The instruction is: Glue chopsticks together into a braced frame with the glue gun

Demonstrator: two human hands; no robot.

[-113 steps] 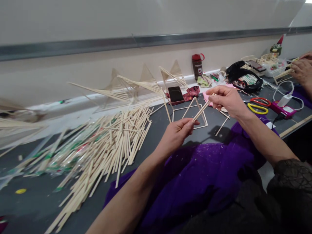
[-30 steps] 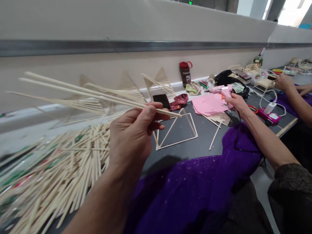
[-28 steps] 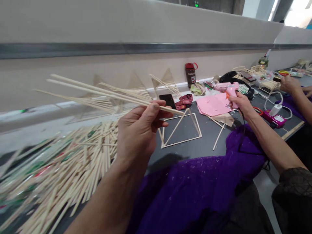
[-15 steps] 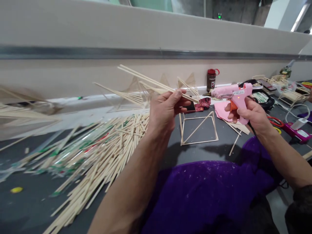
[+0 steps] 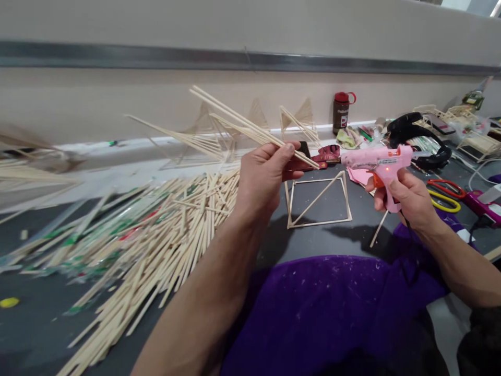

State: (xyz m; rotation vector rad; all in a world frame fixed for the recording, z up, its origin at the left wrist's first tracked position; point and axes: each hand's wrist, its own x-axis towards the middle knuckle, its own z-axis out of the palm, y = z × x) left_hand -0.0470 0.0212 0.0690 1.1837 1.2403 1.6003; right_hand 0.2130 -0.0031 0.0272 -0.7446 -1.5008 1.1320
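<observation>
Between the thumb and fingers of my left hand (image 5: 268,175) are a few thin wooden sticks (image 5: 238,117), slanting up to the left. My right hand (image 5: 409,196) is wrapped round the handle of a pink hot glue gun (image 5: 385,156), with a finger by its orange trigger. The gun's nozzle points left, toward the near ends of the sticks, with a gap between. A stick frame (image 5: 321,224), rectangular with a diagonal, rests on the dark table below both hands. Left of my forearm lies a big pile of loose sticks (image 5: 183,235).
Stick structures (image 5: 299,122) stand along the wall. A dark bottle (image 5: 341,112) with a red lid is behind the gun. Black headphones (image 5: 434,138), scissors (image 5: 446,198) and a magenta device (image 5: 483,206) lie at the right. Purple cloth (image 5: 313,313) covers the near side.
The view has tilted down and shifted slightly. My right hand has lowered the glue gun a little, its nozzle now closer to the sticks' ends. My left hand keeps hold of the sticks.
</observation>
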